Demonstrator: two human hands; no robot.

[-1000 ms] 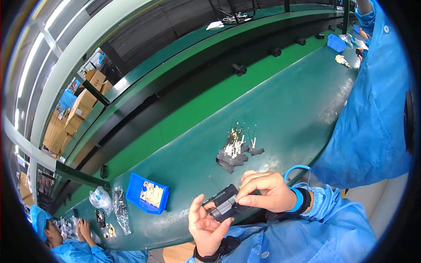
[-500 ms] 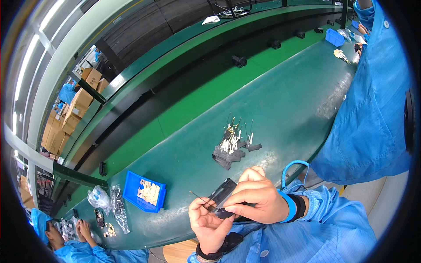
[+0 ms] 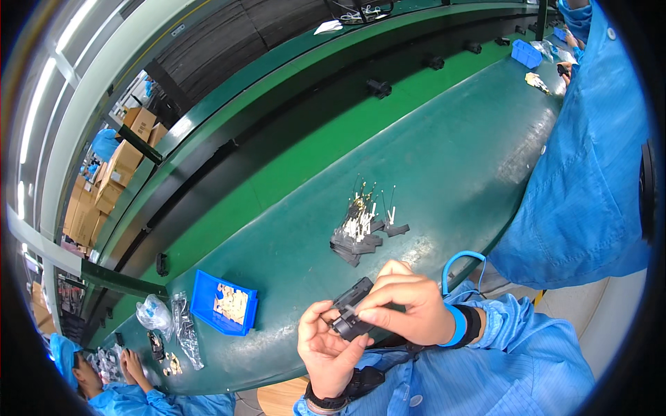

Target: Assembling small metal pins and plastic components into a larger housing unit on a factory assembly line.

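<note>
Both hands work close together at the near edge of the green worktop (image 3: 444,159), just above the person's blue sleeves. The left hand (image 3: 329,347) is palm-up, fingers curled round a small black plastic part (image 3: 352,312), cradling it from below. The right hand (image 3: 406,305) comes over from the right w/ fingers pinched shut on the same part, thumb & forefinger at its top edge; a thin light pin seems to sit betw. the fingertips, too small to be sure. The part sits between the two hands, touched by both, lifted just off the worktop edge.

The right wrist wears a blue wrist strap (image 3: 456,324) w/ a coiled blue cord (image 3: 461,258) looping up just beyond the hand. The left wrist has a dark band (image 3: 326,402).

Just beyond the hands, on the worktop, lies a small pile of black parts (image 3: 357,243) mixed w/ pale pins (image 3: 361,218), apart from the hands. To the left of the left hand sits a blue bin (image 3: 201,305) holding tan pieces, and further left some clear bags (image 3: 170,319).

Well to the right stands another person in a blue coat (image 3: 590,173), close by the worktop edge. Far lower left, a co-worker's hands (image 3: 128,364) rest by small items. Cardboard boxes (image 3: 104,180) are stacked far left beyond the line.
</note>
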